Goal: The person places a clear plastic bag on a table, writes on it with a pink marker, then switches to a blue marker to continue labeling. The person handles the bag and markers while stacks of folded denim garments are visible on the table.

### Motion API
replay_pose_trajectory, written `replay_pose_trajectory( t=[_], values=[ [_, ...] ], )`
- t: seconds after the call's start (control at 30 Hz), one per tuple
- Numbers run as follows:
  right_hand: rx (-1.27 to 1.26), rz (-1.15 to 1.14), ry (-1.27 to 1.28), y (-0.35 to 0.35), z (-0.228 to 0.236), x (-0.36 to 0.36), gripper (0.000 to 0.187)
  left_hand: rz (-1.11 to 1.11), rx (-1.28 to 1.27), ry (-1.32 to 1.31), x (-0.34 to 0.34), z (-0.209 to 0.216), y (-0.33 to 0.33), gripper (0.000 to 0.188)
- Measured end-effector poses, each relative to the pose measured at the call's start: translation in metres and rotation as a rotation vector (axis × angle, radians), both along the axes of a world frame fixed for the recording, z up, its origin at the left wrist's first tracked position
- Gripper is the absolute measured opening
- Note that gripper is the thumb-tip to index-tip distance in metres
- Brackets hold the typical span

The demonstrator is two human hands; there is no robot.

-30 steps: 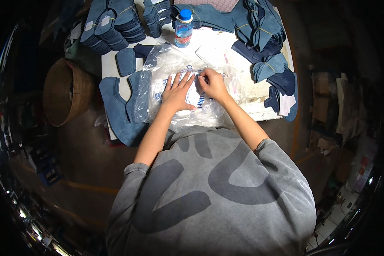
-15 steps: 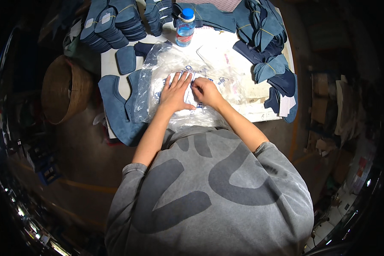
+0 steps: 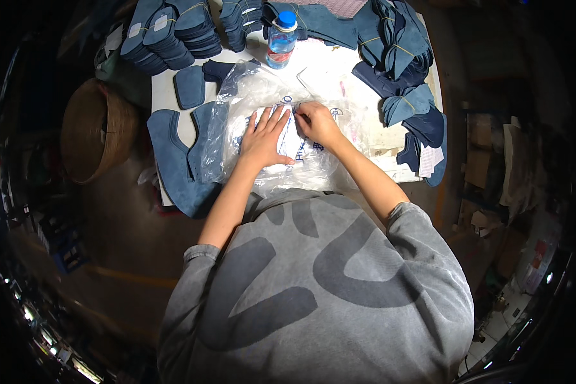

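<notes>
- White table (image 3: 336,64): carries the capped bottle (image 3: 281,45), which could topple if the film were yanked against it.
- Clear plastic bag (image 3: 305,152): lies on the table, nearer the person than the bottle; uneven pulling might crease it.
- Blue U-shaped piece (image 3: 189,189): nearer and left of the bottle; a sliding bag could shift it.
- Left hand (image 3: 261,148): fingers spread flat; easing pressure risks slippage.
- Right hand (image 3: 319,125): fingers curled; cannot tell whether they pinch film; tugging could tear it.

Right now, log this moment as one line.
left hand: spread flat on clear plastic; right hand: curled over plastic; beyond: blue-capped bottle, stacked blue pieces
</notes>
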State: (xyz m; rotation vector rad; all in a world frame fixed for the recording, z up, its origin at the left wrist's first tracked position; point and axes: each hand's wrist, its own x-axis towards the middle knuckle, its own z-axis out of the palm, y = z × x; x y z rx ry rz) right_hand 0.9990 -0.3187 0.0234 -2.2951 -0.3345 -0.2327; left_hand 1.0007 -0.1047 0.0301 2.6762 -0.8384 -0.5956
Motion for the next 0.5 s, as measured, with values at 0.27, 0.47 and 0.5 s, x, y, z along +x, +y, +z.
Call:
replay_pose_trajectory(
  t=[0.27, 0.47, 0.5],
  values=[
    [-0.046, 0.083, 0.041, 0.0015, 0.0021, 0.0064, 0.007, 0.003, -0.004, 0.011, 0.0008, -0.0004, 0.0007, 0.146],
    [-0.002, 0.359, 0.276, 0.0025, -0.0014, 0.0058, 0.008, 0.002, -0.005, 0.053, 0.0027, 0.0000, 0.0007, 0.146],
    [0.004, 0.255, 0.192, 0.0018, -0.0027, 0.0065, 0.008, -0.005, -0.014, 0.042, 0.0027, -0.0003, 0.0006, 0.146]
  ],
)
